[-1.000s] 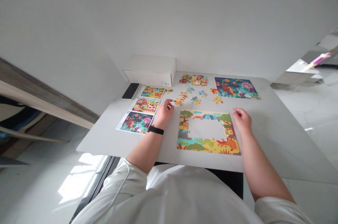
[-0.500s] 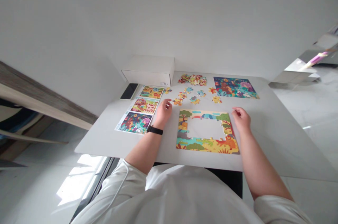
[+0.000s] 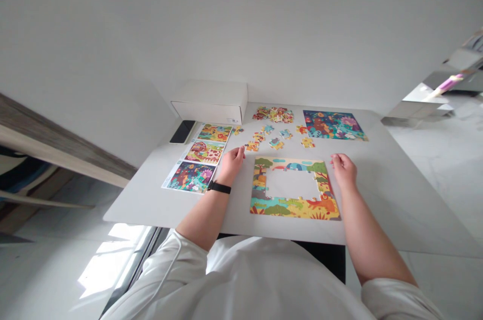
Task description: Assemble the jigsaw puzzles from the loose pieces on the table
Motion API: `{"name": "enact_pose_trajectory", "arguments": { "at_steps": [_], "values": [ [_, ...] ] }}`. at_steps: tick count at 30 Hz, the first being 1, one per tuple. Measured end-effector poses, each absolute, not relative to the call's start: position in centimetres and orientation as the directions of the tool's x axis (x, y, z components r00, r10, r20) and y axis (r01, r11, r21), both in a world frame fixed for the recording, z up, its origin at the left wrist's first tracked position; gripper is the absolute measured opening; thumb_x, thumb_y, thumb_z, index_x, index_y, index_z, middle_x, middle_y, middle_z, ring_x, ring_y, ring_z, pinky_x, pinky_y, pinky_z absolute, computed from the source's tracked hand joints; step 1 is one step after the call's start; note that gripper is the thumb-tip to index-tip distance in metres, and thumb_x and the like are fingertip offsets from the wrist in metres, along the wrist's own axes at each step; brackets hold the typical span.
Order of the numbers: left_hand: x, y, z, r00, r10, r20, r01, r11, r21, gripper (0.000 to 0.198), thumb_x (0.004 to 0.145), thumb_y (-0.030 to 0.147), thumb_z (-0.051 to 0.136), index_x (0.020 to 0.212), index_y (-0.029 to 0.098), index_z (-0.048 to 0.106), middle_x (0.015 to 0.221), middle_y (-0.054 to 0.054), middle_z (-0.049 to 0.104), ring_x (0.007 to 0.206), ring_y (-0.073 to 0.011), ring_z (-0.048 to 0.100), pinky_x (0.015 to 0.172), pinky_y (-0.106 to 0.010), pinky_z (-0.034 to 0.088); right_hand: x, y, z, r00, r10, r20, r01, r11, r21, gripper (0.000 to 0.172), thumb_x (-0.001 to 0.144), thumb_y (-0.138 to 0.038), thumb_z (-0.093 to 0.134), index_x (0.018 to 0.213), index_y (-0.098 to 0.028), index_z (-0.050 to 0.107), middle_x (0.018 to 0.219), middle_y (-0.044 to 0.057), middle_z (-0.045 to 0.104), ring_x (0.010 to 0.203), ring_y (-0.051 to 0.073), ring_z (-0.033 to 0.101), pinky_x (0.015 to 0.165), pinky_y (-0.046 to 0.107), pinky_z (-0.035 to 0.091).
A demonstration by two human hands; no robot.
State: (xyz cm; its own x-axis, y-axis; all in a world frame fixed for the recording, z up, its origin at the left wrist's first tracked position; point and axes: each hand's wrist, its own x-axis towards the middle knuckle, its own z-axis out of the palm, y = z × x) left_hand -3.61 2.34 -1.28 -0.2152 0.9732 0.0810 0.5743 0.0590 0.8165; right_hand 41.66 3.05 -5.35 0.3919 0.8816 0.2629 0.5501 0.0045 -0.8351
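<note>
The joined border of a jigsaw puzzle, with animals and trees on it and a blank middle, lies flat before me. My left hand rests left of this frame, its fingers drawn together and nothing showing in them. On the frame's other side, my right hand is closed loosely, thumb against the curled fingers, and no piece shows there. Just beyond my left fingertips lies an orange puzzle piece. Several loose pieces are scattered farther back, including an elephant-coloured blue piece and a yellow piece.
A picture sheet with three printed scenes lies at the left beside a phone. Behind them stands a white box. A heap of puzzle pieces and a finished dark puzzle lie along the back of the white table.
The fingers of my left hand have drawn together. My right hand's fingers have curled in more. The whole view has shifted slightly; the puzzle pieces keep their places.
</note>
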Motion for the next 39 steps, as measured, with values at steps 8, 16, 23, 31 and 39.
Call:
{"name": "enact_pose_trajectory", "arguments": {
  "at_steps": [8,16,23,31,39],
  "values": [
    [-3.7,2.6,-1.6,-0.204,0.975,0.090,0.602,0.052,0.797,0.055,0.104,0.062,0.042,0.069,0.022,0.059,0.060,-0.001,0.059,0.063,-0.0194,0.058,0.063,-0.031,0.037,41.7,2.9,-5.2,0.388,0.877,0.283,0.586,0.002,-0.811,0.049,0.087,-0.071,0.063,0.092,-0.024,0.072,0.084,0.008,0.079,0.078,0.027,0.071,0.077,0.037,0.053],
    [-3.7,2.7,-1.9,-0.189,0.976,0.105,0.622,0.037,0.782,0.058,0.105,0.064,0.036,0.073,0.022,0.061,0.063,-0.002,0.062,0.063,-0.0192,0.058,0.063,-0.030,0.038,41.9,2.9,-5.4,0.362,0.892,0.270,0.580,0.011,-0.814,0.047,0.096,-0.066,0.054,0.093,-0.023,0.073,0.083,0.007,0.078,0.076,0.024,0.070,0.073,0.034,0.052],
    [-3.7,2.7,-2.2,-0.202,0.969,0.145,0.605,0.007,0.796,0.048,0.106,0.053,0.040,0.080,0.022,0.064,0.070,-0.003,0.066,0.068,-0.0195,0.061,0.067,-0.030,0.043,42.0,3.3,-5.8,0.388,0.862,0.327,0.589,0.041,-0.807,0.044,0.091,-0.050,0.058,0.124,-0.022,0.070,0.093,0.006,0.078,0.077,0.024,0.070,0.077,0.038,0.054],
    [-3.7,3.3,-2.7,-0.255,0.934,0.252,0.518,-0.087,0.851,0.044,0.091,0.027,0.062,0.135,0.023,0.059,0.108,-0.004,0.071,0.075,-0.0147,0.064,0.073,-0.029,0.054,41.7,3.4,-5.5,0.420,0.844,0.334,0.591,0.025,-0.806,0.049,0.088,-0.049,0.059,0.129,-0.023,0.066,0.100,0.005,0.076,0.077,0.023,0.069,0.077,0.038,0.055],
    [-3.8,3.6,-2.3,-0.284,0.914,0.290,0.484,-0.125,0.866,0.049,0.087,0.026,0.067,0.135,0.024,0.058,0.119,-0.007,0.068,0.079,-0.0140,0.066,0.070,-0.028,0.056,41.8,3.4,-5.3,0.419,0.844,0.335,0.589,0.028,-0.807,0.048,0.087,-0.049,0.060,0.128,-0.024,0.067,0.100,0.005,0.076,0.076,0.022,0.068,0.079,0.039,0.055]
  ]
}}
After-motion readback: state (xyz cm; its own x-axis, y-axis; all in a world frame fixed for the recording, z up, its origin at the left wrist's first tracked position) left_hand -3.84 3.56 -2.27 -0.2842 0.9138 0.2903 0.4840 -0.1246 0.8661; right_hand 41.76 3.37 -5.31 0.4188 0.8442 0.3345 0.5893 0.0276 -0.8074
